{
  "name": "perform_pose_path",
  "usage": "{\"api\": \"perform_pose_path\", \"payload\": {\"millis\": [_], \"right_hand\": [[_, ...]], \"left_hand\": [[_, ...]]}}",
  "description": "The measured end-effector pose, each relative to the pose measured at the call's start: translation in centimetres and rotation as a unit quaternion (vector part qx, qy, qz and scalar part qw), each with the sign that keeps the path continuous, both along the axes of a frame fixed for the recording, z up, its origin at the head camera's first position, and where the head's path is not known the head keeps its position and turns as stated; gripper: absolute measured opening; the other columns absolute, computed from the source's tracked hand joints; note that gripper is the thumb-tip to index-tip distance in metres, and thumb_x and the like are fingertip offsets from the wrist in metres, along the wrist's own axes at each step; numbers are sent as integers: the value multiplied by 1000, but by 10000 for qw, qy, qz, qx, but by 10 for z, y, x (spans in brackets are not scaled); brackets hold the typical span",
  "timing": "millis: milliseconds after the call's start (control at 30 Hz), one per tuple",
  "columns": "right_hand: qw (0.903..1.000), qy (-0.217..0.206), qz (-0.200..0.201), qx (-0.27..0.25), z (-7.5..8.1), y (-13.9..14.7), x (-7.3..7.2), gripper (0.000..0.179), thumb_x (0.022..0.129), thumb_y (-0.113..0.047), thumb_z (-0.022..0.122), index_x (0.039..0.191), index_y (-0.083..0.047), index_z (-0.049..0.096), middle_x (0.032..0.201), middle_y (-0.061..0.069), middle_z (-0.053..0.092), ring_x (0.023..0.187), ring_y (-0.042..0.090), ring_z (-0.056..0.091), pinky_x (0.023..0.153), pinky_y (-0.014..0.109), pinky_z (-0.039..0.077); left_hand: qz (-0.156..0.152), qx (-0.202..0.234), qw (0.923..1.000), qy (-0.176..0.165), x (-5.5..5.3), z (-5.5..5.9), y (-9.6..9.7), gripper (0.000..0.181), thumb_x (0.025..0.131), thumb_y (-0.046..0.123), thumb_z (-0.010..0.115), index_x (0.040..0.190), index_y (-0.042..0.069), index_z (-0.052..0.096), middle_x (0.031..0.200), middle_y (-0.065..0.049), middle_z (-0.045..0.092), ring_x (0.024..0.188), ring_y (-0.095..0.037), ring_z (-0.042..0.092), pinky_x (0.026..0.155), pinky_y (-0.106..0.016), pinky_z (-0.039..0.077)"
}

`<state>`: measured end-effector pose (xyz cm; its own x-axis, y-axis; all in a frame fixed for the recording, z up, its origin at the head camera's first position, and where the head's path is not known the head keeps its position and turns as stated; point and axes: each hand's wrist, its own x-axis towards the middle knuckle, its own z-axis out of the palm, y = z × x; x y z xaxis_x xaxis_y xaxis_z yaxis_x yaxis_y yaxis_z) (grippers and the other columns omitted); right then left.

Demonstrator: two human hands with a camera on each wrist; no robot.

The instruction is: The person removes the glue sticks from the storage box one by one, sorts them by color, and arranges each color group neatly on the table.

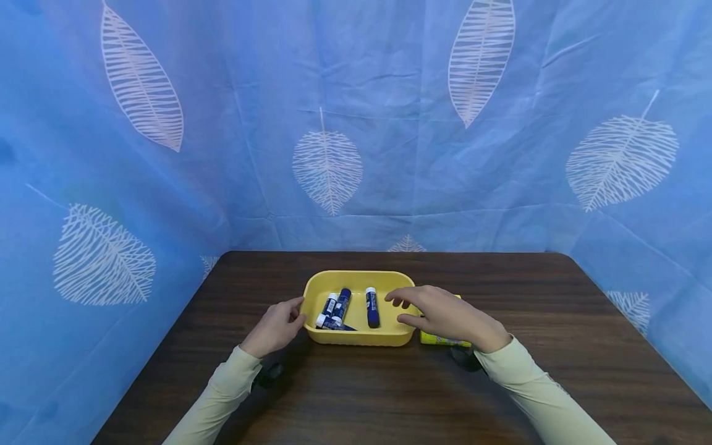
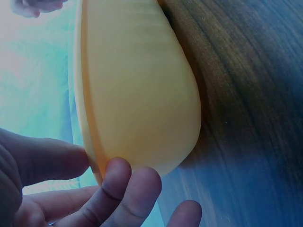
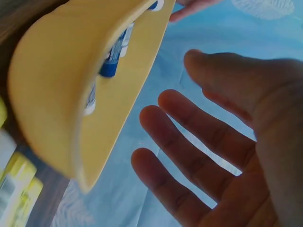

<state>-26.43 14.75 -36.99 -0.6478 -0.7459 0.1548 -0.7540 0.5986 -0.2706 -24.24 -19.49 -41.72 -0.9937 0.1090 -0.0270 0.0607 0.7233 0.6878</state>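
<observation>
A yellow plastic basin (image 1: 356, 339) stands on the table. My left hand (image 1: 276, 327) is at its left end, and in the left wrist view the thumb and fingers (image 2: 117, 176) pinch the rim. Inside lie several blue glue sticks with white ends: a cluster at the left, including one glue stick (image 1: 342, 304), and a lone glue stick (image 1: 372, 308) right of the middle. Over the basin's right end hovers my right hand (image 1: 445, 314), its fingers spread apart and holding nothing. Yellow tube-like items (image 3: 21, 189) lie beside the basin, partly hidden under this hand in the head view.
The dark wooden table (image 1: 356, 395) extends around the basin on all sides. Blue cloth (image 1: 384, 167) with white leaf prints hangs behind the table and along both sides.
</observation>
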Motion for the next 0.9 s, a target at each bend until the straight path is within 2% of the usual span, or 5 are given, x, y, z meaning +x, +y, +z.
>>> {"api": "perform_pose_path", "payload": {"millis": [133,300,633,767,900], "right_hand": [[9996,-137,201,167,2,-21,-5,39,98,-21,69,136,-11,63,129,3,69,110,19,69,92,41,56],[9972,-373,521,374,-2,-46,-15,42,96,-18,72,136,-11,64,126,3,71,111,20,68,95,39,56],[9901,-830,1003,518,-13,-82,-34,36,99,-11,66,135,-8,64,122,8,72,108,21,69,91,34,56],[9869,-1130,1011,550,-17,-90,-42,37,99,-9,66,136,-7,63,122,10,71,106,19,69,92,34,57],[9835,-1479,829,634,-23,-96,-48,37,98,-11,68,135,-11,64,120,7,72,103,14,69,92,30,57]], "left_hand": [[-12,21,10000,-5,0,0,0,51,101,8,61,148,-7,47,98,-13,67,75,-23,60,63,-29,54],[15,53,10000,-25,-1,-1,-1,52,101,8,62,148,-7,47,97,-12,66,76,-25,61,63,-29,54],[43,39,9999,-94,0,-2,-1,52,101,9,62,148,-6,46,99,-11,66,76,-21,60,65,-29,55],[57,7,9999,-108,0,-1,-1,52,101,9,62,149,-6,46,99,-11,67,79,-25,62,66,-29,56],[59,-26,9999,-124,-2,0,-1,52,101,9,62,149,-5,46,100,-11,67,80,-25,63,68,-29,58]]}}
